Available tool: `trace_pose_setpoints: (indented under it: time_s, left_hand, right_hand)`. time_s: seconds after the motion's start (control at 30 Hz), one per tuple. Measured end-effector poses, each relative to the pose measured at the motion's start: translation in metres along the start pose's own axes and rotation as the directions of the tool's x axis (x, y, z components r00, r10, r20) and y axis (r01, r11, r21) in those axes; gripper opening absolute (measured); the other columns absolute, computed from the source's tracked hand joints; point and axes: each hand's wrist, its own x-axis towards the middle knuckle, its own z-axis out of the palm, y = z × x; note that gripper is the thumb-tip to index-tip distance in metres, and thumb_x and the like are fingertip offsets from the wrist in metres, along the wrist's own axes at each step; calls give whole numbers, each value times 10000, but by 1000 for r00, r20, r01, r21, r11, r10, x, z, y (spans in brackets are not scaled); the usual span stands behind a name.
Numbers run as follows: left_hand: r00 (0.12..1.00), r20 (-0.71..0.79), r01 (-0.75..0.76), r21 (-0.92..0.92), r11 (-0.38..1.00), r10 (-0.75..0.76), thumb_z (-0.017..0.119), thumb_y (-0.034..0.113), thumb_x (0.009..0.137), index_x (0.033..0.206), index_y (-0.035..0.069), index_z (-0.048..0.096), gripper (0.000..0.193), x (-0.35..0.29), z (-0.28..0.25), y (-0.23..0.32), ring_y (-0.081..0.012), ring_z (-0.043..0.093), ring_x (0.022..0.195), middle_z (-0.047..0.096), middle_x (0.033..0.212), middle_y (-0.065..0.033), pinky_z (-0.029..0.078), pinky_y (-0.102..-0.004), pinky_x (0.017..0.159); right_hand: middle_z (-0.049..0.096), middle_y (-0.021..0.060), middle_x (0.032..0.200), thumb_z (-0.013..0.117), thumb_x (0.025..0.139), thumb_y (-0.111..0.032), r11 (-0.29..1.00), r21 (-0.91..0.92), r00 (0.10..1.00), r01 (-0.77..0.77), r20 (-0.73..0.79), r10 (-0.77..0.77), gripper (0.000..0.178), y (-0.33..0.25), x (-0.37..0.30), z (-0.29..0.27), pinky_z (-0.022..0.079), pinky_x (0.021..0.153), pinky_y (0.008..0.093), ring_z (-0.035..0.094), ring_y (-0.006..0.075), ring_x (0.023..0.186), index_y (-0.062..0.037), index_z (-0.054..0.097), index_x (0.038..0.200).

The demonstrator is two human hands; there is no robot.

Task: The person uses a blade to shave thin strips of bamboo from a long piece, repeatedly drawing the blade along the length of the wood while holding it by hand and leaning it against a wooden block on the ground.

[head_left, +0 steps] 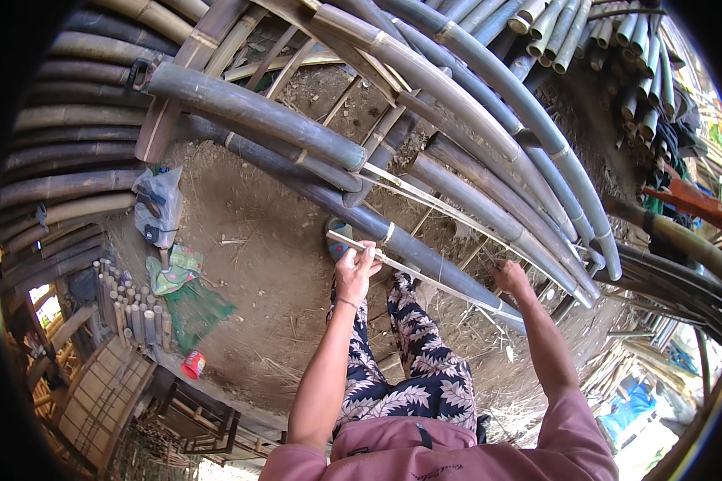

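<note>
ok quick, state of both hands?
Left hand: closed, holding a pale thin strip.
Right hand: fingers look curled; cannot tell whether it holds anything.

The view looks down from the person's head, through a wide, round lens that makes the bamboo poles look bent. The pink shirt is very close, at 6 o'clock. The left hand is a bit farther, near the middle. The dirt floor, toward 9 o'clock, is farther down.
</note>
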Motion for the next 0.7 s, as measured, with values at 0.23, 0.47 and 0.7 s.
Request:
trace_pose_setpoints:
  time_s: [0.23,0.47,0.7]
  left_hand:
    - [999,33,-7,-72,997,10,604,239,951,1094,87,593,209,29,6,-11,-167,667,872,669,982,-42,555,-335,765]
    - [991,83,-99,-36,994,102,624,309,936,1046,50,626,281,-4,15,-14,-163,660,883,669,958,-67,556,-310,798]
    - [975,89,-194,-92,977,202,589,258,961,1043,42,629,235,-9,23,-29,-129,647,846,663,936,-46,556,-294,776]
  right_hand:
    - [681,225,962,513,870,-236,952,-303,983,-37,158,88,277,-28,26,-19,529,832,461,668,368,905,-102,676,1049]
    - [666,184,829,462,961,-180,709,-197,707,678,-93,-702,258,-241,-36,-168,551,655,451,671,304,717,-110,589,1174]
    - [577,59,677,534,934,-157,350,-706,743,616,374,-555,131,-374,-31,-184,481,442,326,564,162,576,-109,616,1025]
